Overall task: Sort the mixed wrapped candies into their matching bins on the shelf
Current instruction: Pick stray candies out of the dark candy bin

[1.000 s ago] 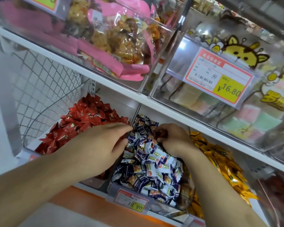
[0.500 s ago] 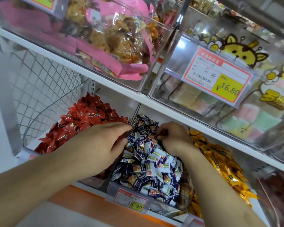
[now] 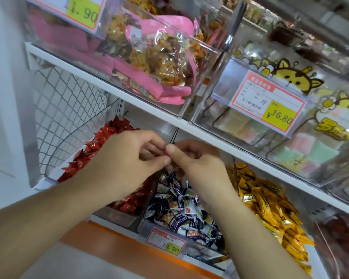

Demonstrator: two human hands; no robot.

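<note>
Small red candy (image 3: 165, 154), mostly hidden, pinched btwn both hands' fingers (image 3: 170, 148) above blue-white candies (image 3: 186, 215).

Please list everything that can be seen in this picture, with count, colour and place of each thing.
red candies: many, red, left bin, lower shelf
blue candies: many, dark blue and white, middle bin
yellow candies: many, yellow, right bin
small red candy: one, red, between both hands' fingertips
snack bags: several, pink and clear, upper left bin
price tag: one, orange and yellow, upper right bin
left hand: pinches the small red candy
right hand: pinches it too
</note>
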